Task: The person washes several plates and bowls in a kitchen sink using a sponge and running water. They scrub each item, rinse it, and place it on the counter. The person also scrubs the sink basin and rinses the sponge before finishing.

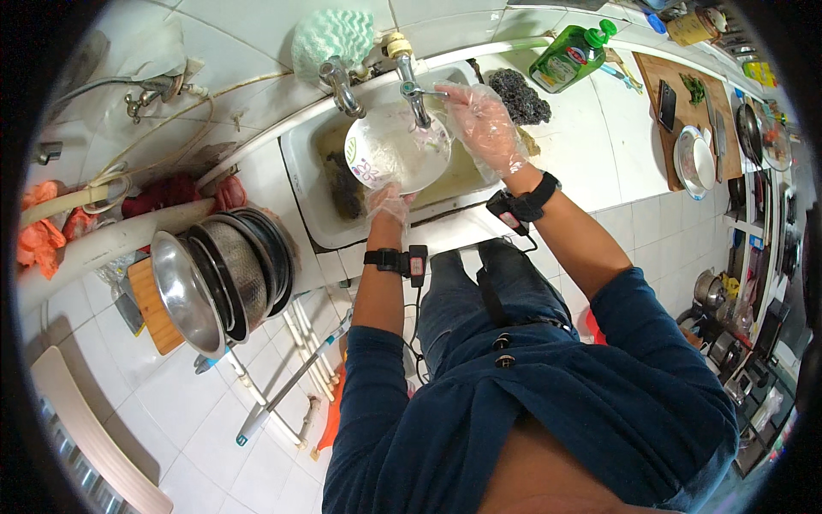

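Observation:
My left hand (388,204), in a clear plastic glove, grips the near rim of a white bowl with a purple flower and green leaf pattern (397,151). The bowl is held over the sink (298,193), under the spout of a chrome tap (411,90). Also gloved, my right hand (486,125) has its fingers at the tap's lever handle (435,94). A second chrome tap (342,87) stands just left of it. Inside the sink, a dark mass (345,186) shows left of the bowl; what it is cannot be made out.
A dark mesh scourer (519,96) and a green pump bottle of dish soap (568,58) stand right of the sink. Farther right, a wooden board (684,83) bears a phone (666,106), knives and bowls. Stacked metal basins (186,289) stand at left.

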`<state>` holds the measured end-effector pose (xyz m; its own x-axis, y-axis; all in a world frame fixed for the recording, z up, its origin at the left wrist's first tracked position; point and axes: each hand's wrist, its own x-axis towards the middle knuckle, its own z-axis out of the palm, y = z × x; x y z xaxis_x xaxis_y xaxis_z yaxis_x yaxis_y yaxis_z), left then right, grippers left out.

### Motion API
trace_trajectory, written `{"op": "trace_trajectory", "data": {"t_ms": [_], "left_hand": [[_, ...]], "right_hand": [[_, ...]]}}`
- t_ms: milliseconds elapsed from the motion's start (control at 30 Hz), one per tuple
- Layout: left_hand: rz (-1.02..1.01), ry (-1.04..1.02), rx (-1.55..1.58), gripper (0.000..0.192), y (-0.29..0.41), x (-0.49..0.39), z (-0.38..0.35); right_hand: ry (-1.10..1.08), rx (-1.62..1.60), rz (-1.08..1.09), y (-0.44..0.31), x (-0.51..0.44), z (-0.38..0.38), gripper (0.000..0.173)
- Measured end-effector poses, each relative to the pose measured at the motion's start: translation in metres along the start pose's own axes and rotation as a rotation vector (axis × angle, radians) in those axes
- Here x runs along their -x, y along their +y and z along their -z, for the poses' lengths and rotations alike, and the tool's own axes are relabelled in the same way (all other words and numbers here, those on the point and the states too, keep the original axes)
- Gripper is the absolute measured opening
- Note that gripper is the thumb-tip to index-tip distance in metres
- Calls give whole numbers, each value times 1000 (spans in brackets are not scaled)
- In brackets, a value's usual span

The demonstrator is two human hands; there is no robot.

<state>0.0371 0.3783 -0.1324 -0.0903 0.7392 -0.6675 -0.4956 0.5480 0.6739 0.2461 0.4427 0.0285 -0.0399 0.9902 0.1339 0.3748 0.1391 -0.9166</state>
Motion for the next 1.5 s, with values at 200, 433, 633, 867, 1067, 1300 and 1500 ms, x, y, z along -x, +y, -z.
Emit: {"op": "trace_trajectory", "data": {"t_ms": [200, 433, 633, 867, 1067, 1300, 1500], "left_hand": [[-195, 149, -401, 60, 19, -17, 34], [-689, 152, -925, 60, 52, -27, 68], [-738, 180, -1183, 61, 91, 9, 47], [-703, 148, -1363, 76, 102, -1, 59], [-861, 43, -1290, 60, 111, 5, 53], [-279, 46, -468, 52, 94, 17, 66], [-8, 139, -422, 44, 62, 20, 86]], "right_hand": [[-50, 503, 75, -36, 18, -25, 33], [-201, 717, 216, -27, 4, 27, 31], [-206, 551, 180, -57, 10, 85, 30], [-454, 592, -79, -7, 71, 30, 29], [-455, 352, -47, 18, 120, -3, 30], [-480, 564, -175, 12, 120, 10, 20], [-403, 323, -262, 21, 134, 45, 23]]}}
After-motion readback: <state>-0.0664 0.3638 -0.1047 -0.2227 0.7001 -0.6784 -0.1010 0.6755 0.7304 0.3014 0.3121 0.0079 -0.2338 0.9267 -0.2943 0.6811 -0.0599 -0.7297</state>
